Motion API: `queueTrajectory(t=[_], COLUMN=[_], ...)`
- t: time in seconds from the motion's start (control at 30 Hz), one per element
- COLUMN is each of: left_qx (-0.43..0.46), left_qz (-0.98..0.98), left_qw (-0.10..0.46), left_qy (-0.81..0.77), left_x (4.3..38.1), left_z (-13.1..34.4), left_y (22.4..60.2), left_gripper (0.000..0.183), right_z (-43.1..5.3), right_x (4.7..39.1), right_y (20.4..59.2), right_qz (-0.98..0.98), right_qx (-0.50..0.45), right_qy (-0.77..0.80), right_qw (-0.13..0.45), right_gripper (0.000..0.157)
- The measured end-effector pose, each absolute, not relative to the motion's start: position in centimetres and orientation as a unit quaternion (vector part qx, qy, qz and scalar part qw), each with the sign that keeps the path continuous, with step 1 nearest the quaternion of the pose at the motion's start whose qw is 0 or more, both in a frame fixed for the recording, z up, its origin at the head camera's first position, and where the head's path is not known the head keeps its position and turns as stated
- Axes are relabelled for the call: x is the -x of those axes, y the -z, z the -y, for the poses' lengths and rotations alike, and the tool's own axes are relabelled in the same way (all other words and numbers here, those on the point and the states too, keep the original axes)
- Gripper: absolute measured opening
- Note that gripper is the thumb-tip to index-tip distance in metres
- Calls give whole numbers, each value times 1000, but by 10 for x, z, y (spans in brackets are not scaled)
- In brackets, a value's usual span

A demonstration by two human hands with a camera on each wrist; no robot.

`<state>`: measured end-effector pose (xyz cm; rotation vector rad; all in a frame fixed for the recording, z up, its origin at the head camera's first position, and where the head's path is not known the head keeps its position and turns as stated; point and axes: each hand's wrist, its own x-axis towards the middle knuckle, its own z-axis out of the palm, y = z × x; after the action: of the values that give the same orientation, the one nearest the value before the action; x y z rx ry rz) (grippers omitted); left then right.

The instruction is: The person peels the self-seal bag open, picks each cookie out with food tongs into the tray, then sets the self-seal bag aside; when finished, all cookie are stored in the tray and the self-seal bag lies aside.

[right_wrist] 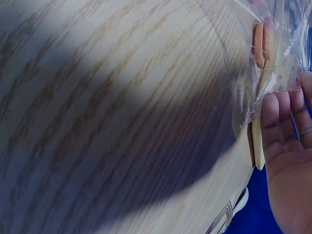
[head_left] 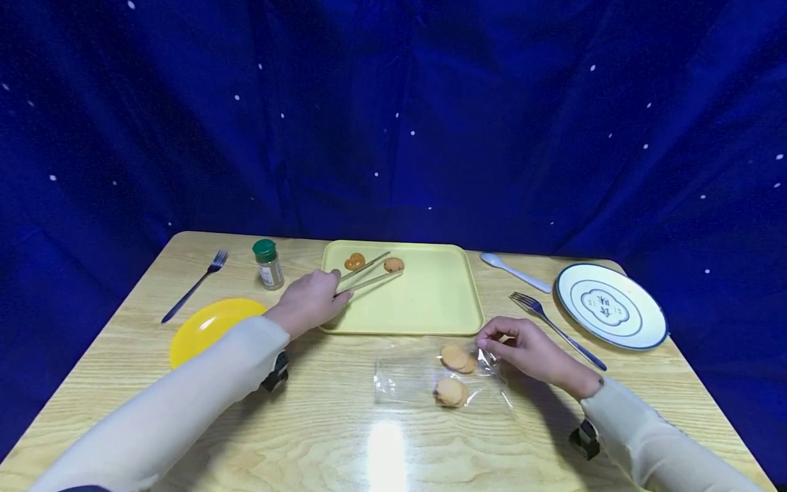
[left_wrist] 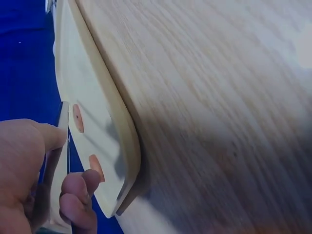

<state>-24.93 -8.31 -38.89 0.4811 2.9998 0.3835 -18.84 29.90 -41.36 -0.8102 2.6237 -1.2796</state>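
Note:
My left hand (head_left: 312,298) grips a pair of metal tongs (head_left: 371,281) over the left part of a pale yellow tray (head_left: 439,294). The parted tong tips lie on either side of a round cookie with dark specks (head_left: 393,264). Left of that cookie is a brown pretzel-shaped biscuit (head_left: 354,261), also on the tray. In front of the tray, my right hand (head_left: 529,348) pinches the upper right corner of a clear plastic bag (head_left: 406,386). Two small groups of round cookies (head_left: 453,356) show through the bag. The right wrist view has the bag's film (right_wrist: 280,75) at the fingertips.
Left of the tray stand a green-capped shaker (head_left: 268,265), a yellow plate (head_left: 209,331) partly behind my left forearm, and a fork (head_left: 193,287). On the right are a white spoon (head_left: 516,272), another fork (head_left: 559,331) and a blue-rimmed white plate (head_left: 605,306).

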Motion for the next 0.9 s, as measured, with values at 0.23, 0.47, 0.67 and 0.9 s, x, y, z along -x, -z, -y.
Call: queueTrajectory(t=[0.23, 0.47, 0.67, 0.9], left_qx=[-168, -219, -305, -356], left_qz=[-973, -955, -931, -907], left_qw=[10, 17, 7, 57], left_qy=[-155, -200, -203, -219], left_x=[228, 183, 148, 129], left_z=[97, 129, 166, 171], left_y=[373, 341, 327, 342], left_gripper=[46, 37, 21, 18], right_z=[-296, -296, -296, -296], right_x=[190, 190, 190, 191], right_y=[412, 414, 414, 416], right_qz=[-862, -857, -854, -848], right_qx=[267, 260, 238, 227], right_qy=[426, 441, 457, 472], right_qw=[57, 58, 72, 79], right_gripper=[6, 5, 6, 9])
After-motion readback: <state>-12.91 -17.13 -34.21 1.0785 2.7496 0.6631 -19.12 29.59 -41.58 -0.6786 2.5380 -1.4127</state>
